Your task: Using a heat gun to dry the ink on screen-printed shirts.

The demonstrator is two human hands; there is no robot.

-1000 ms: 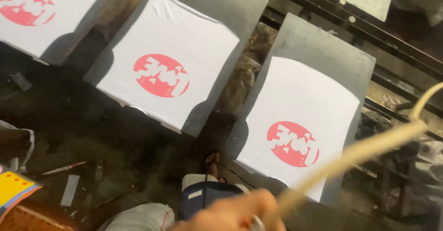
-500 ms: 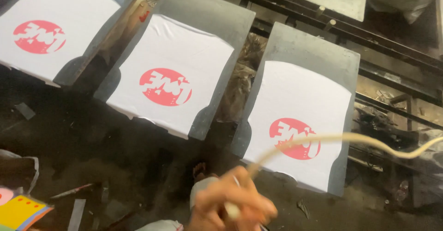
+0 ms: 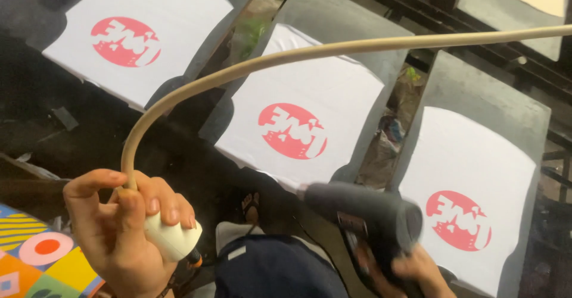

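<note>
My left hand (image 3: 125, 226) grips a white plug (image 3: 173, 238) at the end of a thick cream cable (image 3: 310, 52) that arcs up and runs off to the right. My right hand (image 3: 417, 271) holds a dark heat gun (image 3: 363, 217) by its handle, nozzle pointing left, low over the front edge of the middle board. Three grey boards each carry a white shirt with a round red print: the left shirt (image 3: 137, 42), the middle shirt (image 3: 304, 125) and the right shirt (image 3: 471, 197).
Black metal frame rails (image 3: 512, 54) run behind the boards. A colourful patterned sheet (image 3: 36, 262) lies at the lower left. My dark blue trousers (image 3: 274, 271) and a sandalled foot (image 3: 250, 206) show below, over a dark littered floor.
The view has shifted, so the boards sit further right. The cable now arcs high across the middle board, the white plug shows in my left hand, and the heat gun has come into view.
</note>
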